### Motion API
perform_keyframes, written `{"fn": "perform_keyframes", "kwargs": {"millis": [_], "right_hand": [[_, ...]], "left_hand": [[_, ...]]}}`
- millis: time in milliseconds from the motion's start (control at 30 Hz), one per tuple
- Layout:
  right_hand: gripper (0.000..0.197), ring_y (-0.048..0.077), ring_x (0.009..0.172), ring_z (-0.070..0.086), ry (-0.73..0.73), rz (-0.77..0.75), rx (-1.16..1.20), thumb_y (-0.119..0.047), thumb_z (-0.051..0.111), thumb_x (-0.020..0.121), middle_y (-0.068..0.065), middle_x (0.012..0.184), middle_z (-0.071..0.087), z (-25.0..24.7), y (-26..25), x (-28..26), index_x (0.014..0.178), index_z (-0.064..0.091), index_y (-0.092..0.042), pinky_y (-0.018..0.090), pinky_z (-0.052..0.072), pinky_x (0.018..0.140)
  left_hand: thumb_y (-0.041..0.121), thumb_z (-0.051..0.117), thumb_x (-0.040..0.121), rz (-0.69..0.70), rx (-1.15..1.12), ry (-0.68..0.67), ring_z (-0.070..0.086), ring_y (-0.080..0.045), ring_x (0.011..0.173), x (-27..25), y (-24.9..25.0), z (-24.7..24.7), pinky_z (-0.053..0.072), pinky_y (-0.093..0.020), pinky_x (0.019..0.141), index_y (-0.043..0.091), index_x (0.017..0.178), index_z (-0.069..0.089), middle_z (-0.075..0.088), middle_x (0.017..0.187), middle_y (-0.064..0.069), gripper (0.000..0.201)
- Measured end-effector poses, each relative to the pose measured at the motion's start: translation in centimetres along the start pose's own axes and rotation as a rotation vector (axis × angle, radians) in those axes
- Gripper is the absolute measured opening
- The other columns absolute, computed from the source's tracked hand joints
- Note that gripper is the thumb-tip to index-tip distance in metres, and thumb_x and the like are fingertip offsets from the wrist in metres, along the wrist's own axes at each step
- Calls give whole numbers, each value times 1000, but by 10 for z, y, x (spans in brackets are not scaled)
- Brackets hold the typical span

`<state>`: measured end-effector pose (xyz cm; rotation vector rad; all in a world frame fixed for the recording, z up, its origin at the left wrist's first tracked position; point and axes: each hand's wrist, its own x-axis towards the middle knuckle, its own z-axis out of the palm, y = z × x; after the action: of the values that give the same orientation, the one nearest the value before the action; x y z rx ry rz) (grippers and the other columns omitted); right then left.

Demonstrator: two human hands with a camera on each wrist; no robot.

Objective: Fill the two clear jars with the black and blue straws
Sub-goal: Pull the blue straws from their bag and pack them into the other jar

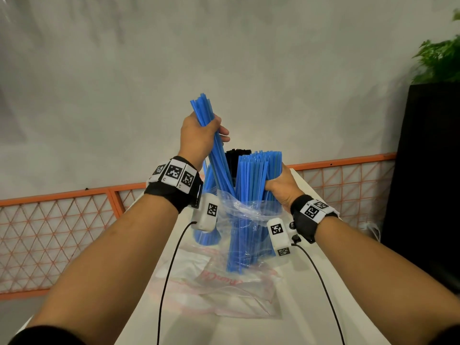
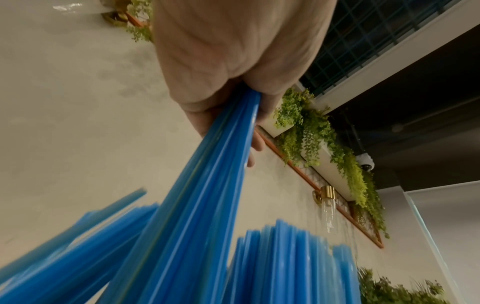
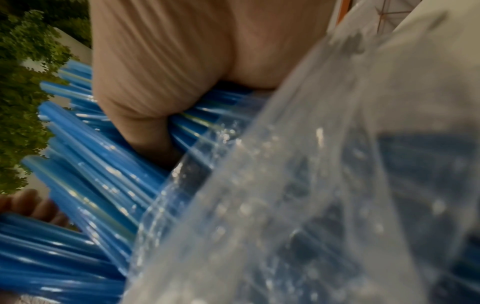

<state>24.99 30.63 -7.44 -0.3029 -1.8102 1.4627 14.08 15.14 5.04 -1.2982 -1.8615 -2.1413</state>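
Blue straws (image 1: 216, 155) gripped, left hand (image 1: 199, 139) raised.

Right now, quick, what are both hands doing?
Left hand: grips a small bunch of blue straws.
Right hand: grips the bagged blue straw bundle.

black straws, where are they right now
In the head view the black straws stand upright at the far middle of the white table, just behind the blue bundle gripped by the right hand, right of the left hand.
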Motion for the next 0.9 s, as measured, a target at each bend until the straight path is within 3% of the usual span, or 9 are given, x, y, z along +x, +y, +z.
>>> {"fn": "perform_keyframes", "kwargs": {"millis": [200, 433, 667, 900], "right_hand": [[50, 29, 105, 66, 0, 2, -7, 6, 76, 74, 17, 110, 67, 2, -3, -2, 118, 55, -4, 46, 56, 88], [52, 27, 105, 65, 8, 7, 1, 4, 78, 73, 15, 111, 67, 4, -6, -3, 119, 55, -6, 49, 54, 91], [54, 27, 105, 65, 11, 28, 8, 5, 77, 74, 14, 112, 67, 3, -6, -3, 121, 53, -7, 49, 54, 91], [51, 26, 104, 65, 20, 41, -17, 7, 74, 75, 14, 111, 67, 2, -2, 1, 119, 54, -8, 50, 55, 90]], "left_hand": [[14, 54, 100, 113, -66, 93, 72, -32, 69, 4, 21, -11, 61, -44, 70, 11, 93, 54, 69, 75, -11, 8], [15, 53, 100, 172, -153, 192, 71, -31, 70, 6, 43, -29, 61, -43, 72, 14, 93, 53, 67, 73, -10, 7], [15, 50, 101, 193, -113, 257, 71, -28, 72, 8, 60, -51, 59, -44, 72, 13, 97, 50, 67, 78, -7, 5], [10, 51, 99, 141, -89, 243, 63, -23, 59, -1, 40, -72, 60, -37, 65, 14, 91, 52, 60, 66, -3, 9]]}}
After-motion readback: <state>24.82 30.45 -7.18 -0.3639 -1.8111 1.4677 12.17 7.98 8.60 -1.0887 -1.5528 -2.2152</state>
